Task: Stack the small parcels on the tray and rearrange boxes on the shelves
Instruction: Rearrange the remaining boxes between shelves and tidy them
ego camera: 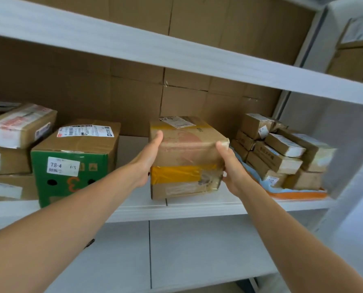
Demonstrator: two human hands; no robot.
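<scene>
A brown cardboard box with yellow tape [184, 153] stands on the middle white shelf [197, 206]. My left hand [149, 155] presses its left side and my right hand [229, 166] grips its right front corner. To its right, several small brown parcels [282, 153] are stacked on an orange and blue tray [299, 194] at the shelf's right end.
A green and brown box labelled 78-4 [70, 163] stands left of the held box, with a gap between. Further left, three taped boxes [13, 144] are stacked. Cardboard sheets line the back. The lower shelf [197, 250] shows bare white boards. Another box [354, 53] sits upper right.
</scene>
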